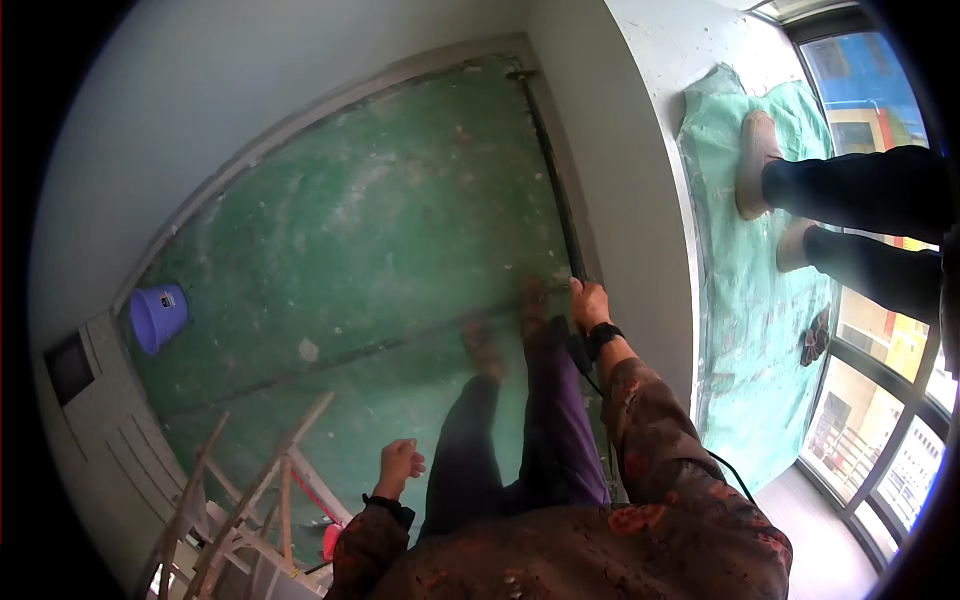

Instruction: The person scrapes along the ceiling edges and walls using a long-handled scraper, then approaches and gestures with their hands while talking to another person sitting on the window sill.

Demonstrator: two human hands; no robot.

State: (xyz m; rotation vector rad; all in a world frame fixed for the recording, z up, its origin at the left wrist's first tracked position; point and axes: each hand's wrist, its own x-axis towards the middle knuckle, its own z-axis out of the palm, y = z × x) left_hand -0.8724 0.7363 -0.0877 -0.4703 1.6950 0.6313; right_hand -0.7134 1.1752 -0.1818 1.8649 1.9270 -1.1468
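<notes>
The right hand (590,302) clasps the pole (552,170); sideways drift could scrape the upper-centre wall (612,180). The left hand (400,464) curls loosely, empty.

At the left side of the frame there is one purple bucket (159,318). A wooden frame (240,505) is at lower left. At upper right, another person (860,185) stands on a green sheet (745,330).

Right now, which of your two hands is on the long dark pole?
The right hand: its fingers wrap the near end of the long dark pole. The left hand is well apart from it, loosely curled.
</notes>
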